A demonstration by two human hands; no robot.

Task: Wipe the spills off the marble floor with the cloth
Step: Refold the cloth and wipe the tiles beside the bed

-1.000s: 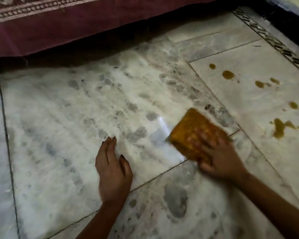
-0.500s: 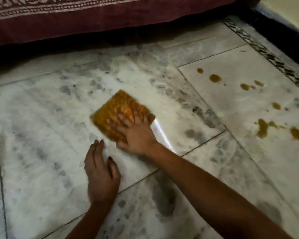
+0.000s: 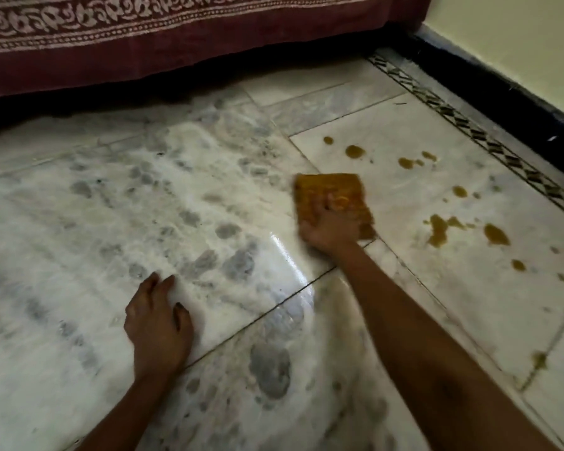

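On the marble floor, cloth lies flat beneath the right hand.

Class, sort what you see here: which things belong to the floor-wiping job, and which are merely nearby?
Belongs to the job:
orange cloth
right hand pressing it
brown spills
marble floor

Merely nearby:
left hand, flat on floor
maroon bedcover
patterned border strip

cloth partly under right hand
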